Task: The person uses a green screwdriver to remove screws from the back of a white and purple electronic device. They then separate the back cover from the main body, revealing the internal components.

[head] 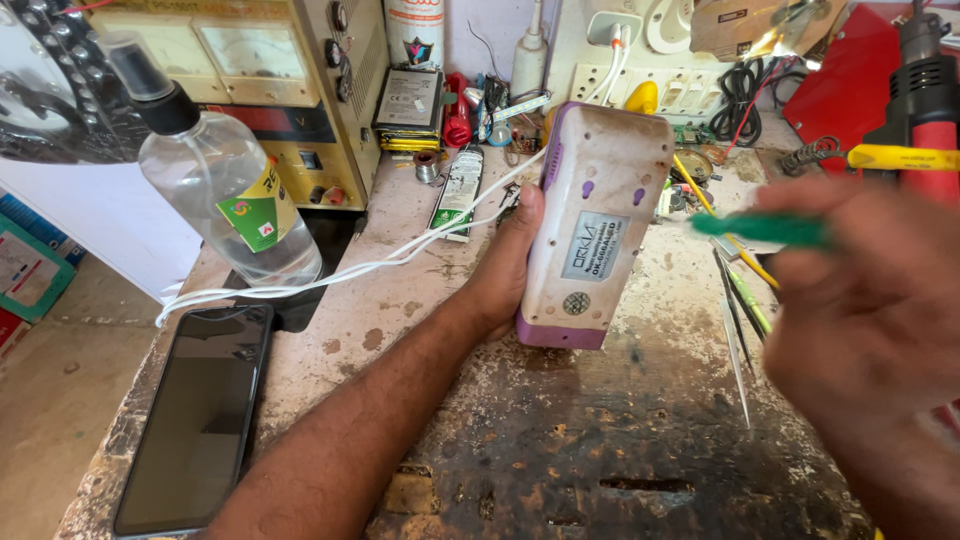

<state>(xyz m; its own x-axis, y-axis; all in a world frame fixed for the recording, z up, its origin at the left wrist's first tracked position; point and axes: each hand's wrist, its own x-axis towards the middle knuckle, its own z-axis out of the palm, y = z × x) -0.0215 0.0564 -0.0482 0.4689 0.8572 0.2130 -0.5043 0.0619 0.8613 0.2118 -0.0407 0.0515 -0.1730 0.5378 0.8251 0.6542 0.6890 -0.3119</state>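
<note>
While the left hand [512, 262] clasps the white device [600, 220], the right hand [860, 300] pinches a green tool [765, 229].

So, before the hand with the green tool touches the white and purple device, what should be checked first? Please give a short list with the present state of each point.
1. Left hand grips the white and purple device firmly, standing it on the workbench: ok.
2. Right hand holds the green-handled tool: ok, though blurred.
3. Tool tip type and fit: cannot tell, the tip is not clear.
4. White cable is free of the device: cannot tell; it runs behind it.
5. Tweezers lie close under the right hand, which may knock them: not ok.
6. Phone and spray bottle are away from the work area: ok.
</note>
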